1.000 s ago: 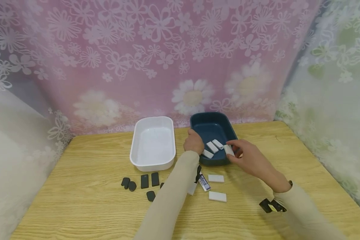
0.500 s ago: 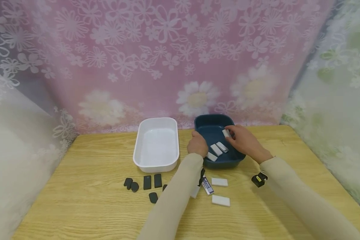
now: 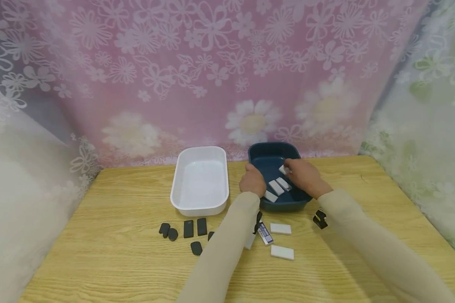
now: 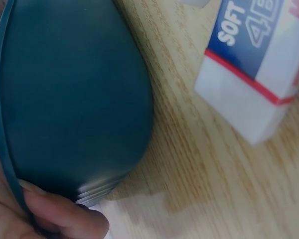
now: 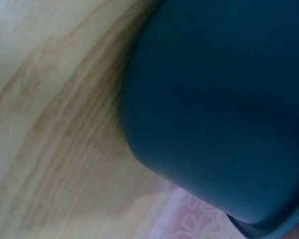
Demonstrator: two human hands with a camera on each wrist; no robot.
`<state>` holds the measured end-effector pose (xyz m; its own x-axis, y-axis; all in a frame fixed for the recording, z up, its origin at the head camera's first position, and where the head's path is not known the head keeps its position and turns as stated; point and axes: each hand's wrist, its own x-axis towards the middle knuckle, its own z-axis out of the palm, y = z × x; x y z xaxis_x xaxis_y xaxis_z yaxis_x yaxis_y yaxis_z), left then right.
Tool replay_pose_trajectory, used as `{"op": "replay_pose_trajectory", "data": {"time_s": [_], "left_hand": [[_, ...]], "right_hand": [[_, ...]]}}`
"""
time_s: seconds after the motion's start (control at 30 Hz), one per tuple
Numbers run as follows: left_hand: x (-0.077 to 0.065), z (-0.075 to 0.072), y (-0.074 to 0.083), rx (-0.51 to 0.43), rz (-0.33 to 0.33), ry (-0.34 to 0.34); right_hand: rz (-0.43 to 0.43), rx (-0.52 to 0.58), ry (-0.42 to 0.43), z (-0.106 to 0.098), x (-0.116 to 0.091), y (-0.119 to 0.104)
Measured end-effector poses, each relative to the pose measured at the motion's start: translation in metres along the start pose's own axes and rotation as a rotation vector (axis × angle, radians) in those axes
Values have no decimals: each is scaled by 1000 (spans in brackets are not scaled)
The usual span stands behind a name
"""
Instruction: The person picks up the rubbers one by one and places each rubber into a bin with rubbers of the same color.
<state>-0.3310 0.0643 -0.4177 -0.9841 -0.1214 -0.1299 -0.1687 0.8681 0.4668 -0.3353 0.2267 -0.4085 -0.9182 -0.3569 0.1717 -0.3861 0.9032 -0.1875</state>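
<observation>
My left hand (image 3: 252, 182) grips the near-left rim of a dark blue basin (image 3: 258, 153); its fingers (image 4: 65, 214) curl over the edge in the left wrist view. Inside that basin my right hand (image 3: 305, 176) pinches a white eraser (image 3: 283, 169), partly covered by the fingers. Several more white erasers (image 3: 276, 187) lie on the basin floor below it. In front of the basin, a printed eraser (image 3: 266, 233) with a blue "SOFT 4B" sleeve lies on the table, beside plain white erasers (image 3: 280, 228). The right wrist view shows mostly the basin's outer wall (image 5: 214, 109).
A white basin (image 3: 173, 191) stands left of the blue one. Several small black pieces (image 3: 188, 229), some rectangular and some rounded, lie before it on the wooden table (image 3: 113, 235). A floral curtain (image 3: 174, 105) hangs behind the table's back edge.
My right hand has carried the eraser from the basin's near-right edge farther back into the basin, and lowered it slightly. The left hand stays on the rim. The head view has shifted a little.
</observation>
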Motion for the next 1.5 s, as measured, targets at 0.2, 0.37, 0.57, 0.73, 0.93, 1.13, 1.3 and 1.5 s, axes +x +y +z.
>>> {"op": "replay_pose_trajectory", "data": {"time_s": [0.2,0.37,0.57,0.73,0.93,1.13,1.3,1.5], "left_hand": [[-2,0,4,-9,-3,1],[-6,-1,9,-16,0,5],[-6,-1,12,-11,7,4],[-2,-1,9,0,12,-2],[-1,2,5,-18,-12,-10],[1,3,2,-20,-11,-18],[2,3,-1,-29,-6,-12],[3,2,-1,-31,3,-6]], "right_hand": [[56,-38,-23,0,-2,-1],[102,-73,-104,-3,-1,-1],[116,-57,-227,-9,3,-2],[103,-62,-279,-12,5,-6],[-51,11,-209,-10,-6,-5],[-88,112,-83,-12,-24,-10],[-65,160,31,-19,-46,-17],[-83,226,137,-25,-76,-28]]}}
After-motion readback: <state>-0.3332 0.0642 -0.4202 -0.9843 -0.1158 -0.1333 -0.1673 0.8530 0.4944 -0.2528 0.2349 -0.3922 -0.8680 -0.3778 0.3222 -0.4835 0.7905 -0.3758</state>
